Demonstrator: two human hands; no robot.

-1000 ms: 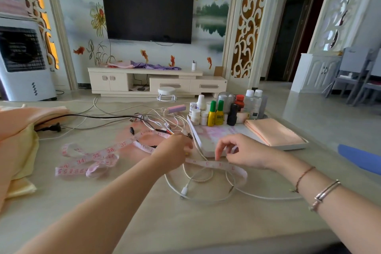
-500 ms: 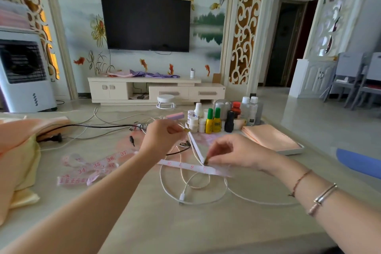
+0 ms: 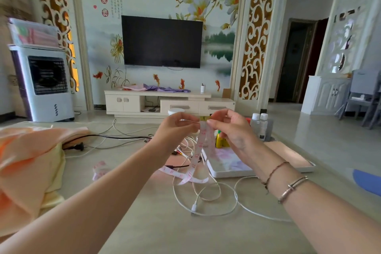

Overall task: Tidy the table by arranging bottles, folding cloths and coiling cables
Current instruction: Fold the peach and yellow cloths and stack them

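Observation:
A pale pink measuring tape [image 3: 198,150] with red numbers hangs doubled from my raised hands down to the table. My left hand [image 3: 175,126] pinches its top from the left, and my right hand [image 3: 231,128] pinches it from the right, fingertips almost meeting. Below lies a tangle of white cables [image 3: 208,198] and a black cable [image 3: 115,137]. Bottles [image 3: 259,126] stand at the back of a white tray [image 3: 226,171], mostly hidden behind my right hand. A folded peach cloth [image 3: 288,154] lies in the tray.
Loose peach and yellow cloths [image 3: 28,163] are heaped at the table's left edge. A blue object [image 3: 367,181] pokes in at the right. Beyond the table stand a TV cabinet [image 3: 165,101] and an air cooler [image 3: 43,82].
Both hands rose from the table to chest height, lifting the measuring tape so it now hangs doubled. The camera tilted upward.

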